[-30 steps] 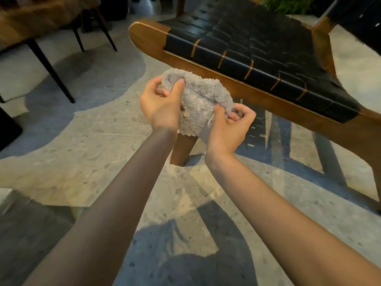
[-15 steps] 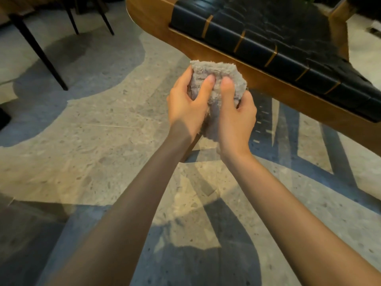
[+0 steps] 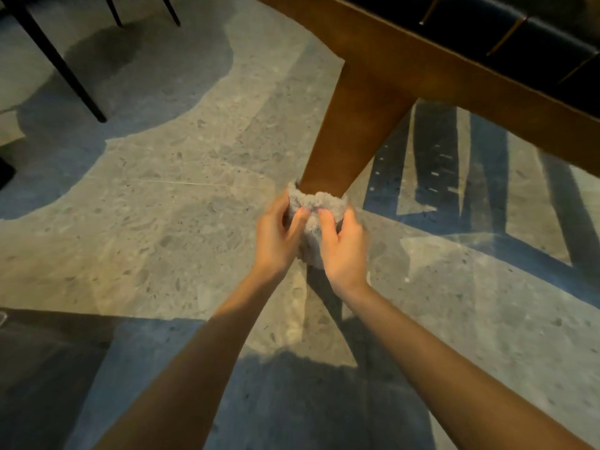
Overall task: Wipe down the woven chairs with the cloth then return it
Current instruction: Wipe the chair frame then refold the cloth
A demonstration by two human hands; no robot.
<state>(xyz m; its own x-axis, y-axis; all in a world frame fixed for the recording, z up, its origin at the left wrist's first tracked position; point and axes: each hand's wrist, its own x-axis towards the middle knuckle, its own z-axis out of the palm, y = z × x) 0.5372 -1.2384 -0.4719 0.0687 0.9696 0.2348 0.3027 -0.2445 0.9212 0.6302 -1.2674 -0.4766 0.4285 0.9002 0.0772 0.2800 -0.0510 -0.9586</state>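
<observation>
Here the left hand (image 3: 277, 237) and right hand (image 3: 341, 251) are both pinching the fluffy grey cloth (image 3: 311, 206), pressing it against the smooth brown wooden chair leg (image 3: 354, 125).

Your left hand (image 3: 279, 237) and right hand (image 3: 341, 246) both grip the grey fluffy cloth (image 3: 313, 206), bunched against the lower part of the wooden chair leg (image 3: 354, 125). The woven black seat (image 3: 532, 34) sits upper right above the speckled floor (image 3: 162, 206).
</observation>
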